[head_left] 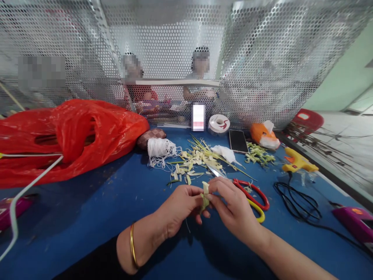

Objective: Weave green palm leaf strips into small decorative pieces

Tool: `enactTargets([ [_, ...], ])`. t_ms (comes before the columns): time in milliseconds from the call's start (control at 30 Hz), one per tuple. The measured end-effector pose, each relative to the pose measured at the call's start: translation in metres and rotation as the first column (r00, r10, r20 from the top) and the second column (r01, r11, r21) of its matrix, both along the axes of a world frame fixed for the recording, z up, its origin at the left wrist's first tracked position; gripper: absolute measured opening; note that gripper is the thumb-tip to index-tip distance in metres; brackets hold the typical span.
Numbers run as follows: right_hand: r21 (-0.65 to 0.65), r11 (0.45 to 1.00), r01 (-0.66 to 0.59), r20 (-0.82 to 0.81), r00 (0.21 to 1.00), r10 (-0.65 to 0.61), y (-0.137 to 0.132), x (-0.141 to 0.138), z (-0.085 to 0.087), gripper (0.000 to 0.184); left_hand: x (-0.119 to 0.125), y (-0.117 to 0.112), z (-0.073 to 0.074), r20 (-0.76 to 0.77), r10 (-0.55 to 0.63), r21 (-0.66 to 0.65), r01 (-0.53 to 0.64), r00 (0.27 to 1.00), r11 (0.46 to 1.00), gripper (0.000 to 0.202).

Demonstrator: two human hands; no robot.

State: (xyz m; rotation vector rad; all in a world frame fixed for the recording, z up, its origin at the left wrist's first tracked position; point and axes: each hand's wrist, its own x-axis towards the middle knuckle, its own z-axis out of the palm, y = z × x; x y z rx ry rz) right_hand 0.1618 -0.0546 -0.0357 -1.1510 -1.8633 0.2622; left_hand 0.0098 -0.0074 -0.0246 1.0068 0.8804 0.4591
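Note:
Between my two hands is a small piece of pale green leaf strip (205, 196), partly hidden by fingers. My left hand (185, 204) pinches its lower part, with a thin thread hanging below. The fingertips of my right hand (230, 200) hold its upper end. Scissors (255, 194) with red and yellow handles lie just behind and right of my right hand, partly covered by it. A heap of cut leaf strips (196, 158) is spread on the blue table (116, 210) beyond my hands. A spool of white thread (161, 148) stands left of the heap.
A large red plastic bag (116, 128) fills the back left. Toward the right are a phone (238, 140), folded green pieces (259, 154), an orange tissue pack (265, 135), a yellow glue gun (298, 160) and its black cord (294, 202). A ribbon roll (219, 123) stands behind. People sit beyond the perforated screen.

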Motion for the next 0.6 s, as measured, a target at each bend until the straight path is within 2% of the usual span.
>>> enactTargets([
  [233,-0.140,0.989,0.040,-0.096,0.994,-0.054,-0.001,-0.001,-0.002,0.021,-0.008,0.007,-0.005,0.126,-0.086,-0.164,0.106,0.988,0.981,0.010],
  [467,-0.214,0.972,0.096,-0.051,0.993,-0.110,-0.002,0.000,-0.003,0.020,-0.009,0.010,-0.005,0.170,-0.122,-0.213,0.157,0.978,0.964,0.007],
  [600,-0.273,0.951,0.145,-0.048,0.985,-0.164,-0.002,0.001,-0.002,0.019,-0.012,0.014,-0.003,0.241,-0.174,-0.229,0.230,0.955,0.946,0.011],
])
